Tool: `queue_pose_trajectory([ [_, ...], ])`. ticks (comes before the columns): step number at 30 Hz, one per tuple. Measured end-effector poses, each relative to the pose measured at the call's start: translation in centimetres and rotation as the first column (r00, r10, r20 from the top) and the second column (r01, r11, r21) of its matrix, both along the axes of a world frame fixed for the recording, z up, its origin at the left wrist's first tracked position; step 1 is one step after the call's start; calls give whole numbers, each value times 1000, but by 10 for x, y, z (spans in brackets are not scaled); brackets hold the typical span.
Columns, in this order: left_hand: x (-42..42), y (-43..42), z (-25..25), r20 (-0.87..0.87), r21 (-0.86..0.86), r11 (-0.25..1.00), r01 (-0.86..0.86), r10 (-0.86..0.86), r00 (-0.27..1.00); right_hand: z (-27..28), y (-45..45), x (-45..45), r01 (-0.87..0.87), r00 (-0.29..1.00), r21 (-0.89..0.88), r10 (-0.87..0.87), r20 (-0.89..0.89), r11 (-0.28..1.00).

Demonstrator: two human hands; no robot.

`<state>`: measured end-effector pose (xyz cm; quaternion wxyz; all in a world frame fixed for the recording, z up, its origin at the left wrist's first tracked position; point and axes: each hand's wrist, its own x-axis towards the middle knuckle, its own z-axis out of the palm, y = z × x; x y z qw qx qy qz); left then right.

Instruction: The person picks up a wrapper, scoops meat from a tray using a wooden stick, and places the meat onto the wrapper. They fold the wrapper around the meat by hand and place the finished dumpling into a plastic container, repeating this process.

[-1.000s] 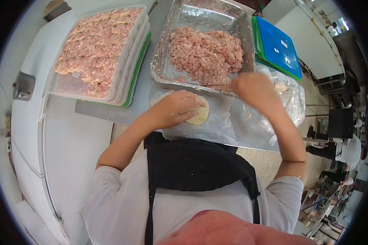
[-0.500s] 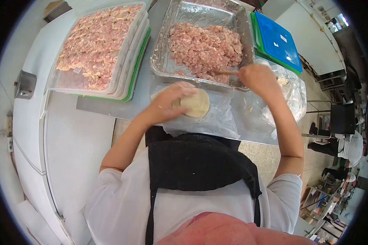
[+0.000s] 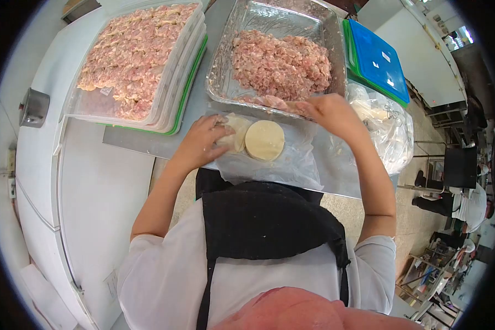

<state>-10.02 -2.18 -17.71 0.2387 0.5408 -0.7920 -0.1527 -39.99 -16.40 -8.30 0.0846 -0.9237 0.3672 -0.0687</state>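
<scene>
My left hand (image 3: 202, 142) has its fingers curled at a thin, pale round dough wrapper (image 3: 237, 131), which lies left of a stack of round dough wrappers (image 3: 265, 141) on a plastic sheet (image 3: 300, 159). My right hand (image 3: 338, 116) grips a wooden spatula (image 3: 303, 108) at the near rim of the metal tray (image 3: 217, 93). A lump of minced meat (image 3: 276, 102) is on the spatula's end. Behind it, a large mound of minced meat (image 3: 283, 60) fills the middle of the tray.
Stacked clear containers (image 3: 173, 82) at left hold rows of meat-filled pieces (image 3: 132, 55). Blue and green lids (image 3: 377, 55) lie at right, near a plastic bag (image 3: 382, 129) of pale contents. A metal pot (image 3: 34, 108) is far left. Another person (image 3: 470, 203) is at far right.
My left hand has moved left off the stack with a wrapper. My right hand has drawn the spatula toward me from the mound, now carrying meat at the tray's rim.
</scene>
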Motion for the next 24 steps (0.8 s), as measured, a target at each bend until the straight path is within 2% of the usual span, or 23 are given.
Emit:
queue_pose_trajectory([
  [1,-2,1,3,14,-61,998,18,-17,1000,6,-2,-1,-1,1000,-1,1,-2,1000],
  [3,2,-3,-5,-22,-59,998,7,-8,1000,24,-6,-3,76,984,-95,-90,-154,993],
  [4,4,-6,-8,-53,-60,998,-2,-1,999,17,-3,0,76,984,-98,-91,-156,992],
  [5,5,-8,-9,-53,-63,998,0,-3,999,4,4,4,55,947,-95,-82,-310,994],
  [6,5,-9,-7,-135,13,999,-39,40,990,-3,7,6,35,886,-87,-71,-458,996],
  [7,4,-10,-5,-214,92,993,-70,89,973,-1,6,5,37,884,-90,-75,-462,995],
  [8,3,-10,-2,-219,89,994,-66,84,972,2,5,3,9,964,-49,-22,-263,999],
  [9,2,-9,2,-324,111,984,-138,167,931,6,3,2,-27,998,-15,27,-50,1000],
  [10,2,-8,5,-421,143,968,-208,250,872,13,0,4,-26,998,-14,26,-54,1000],
  [11,2,-10,8,-421,148,967,-208,252,871,21,-5,7,5,995,-112,-16,-94,994],
  [12,3,-12,11,-313,15,991,-134,132,940,23,-9,10,34,990,-207,-61,-128,978],
  [13,3,-14,13,-184,-109,993,-39,19,983,15,-12,13,35,990,-202,-62,-127,979],
  [14,-1,-13,12,-184,-108,993,-39,18,983,2,-14,16,-4,964,-252,-63,-257,968],
  [15,-5,-11,10,-112,-128,992,-21,7,994,-4,-14,21,-50,921,-298,-71,-382,953],
  [16,-7,-10,7,-39,-147,989,-3,-2,999,-4,-6,26,-51,922,-300,-71,-382,953],
  [17,-5,-11,4,-38,-149,989,-5,-1,999,-3,9,30,-92,932,-242,-2,-362,966],
  [19,-1,-16,-1,5,-48,999,17,-17,1000,-1,15,28,-153,948,-173,95,-304,973],
  [20,-1,-17,-1,6,-49,999,21,-21,1000,5,7,24,-149,949,-174,91,-303,973],
  [22,0,-18,-1,-237,9,1000,-29,31,971,15,-11,18,-93,956,-145,48,-289,985],
  [23,1,-18,-1,-237,12,1000,-27,29,971,14,-11,21,-91,956,-143,46,-289,986],
  [24,2,-18,-2,-312,5,998,-61,60,948,12,-9,27,-58,931,-84,24,-363,995],
])
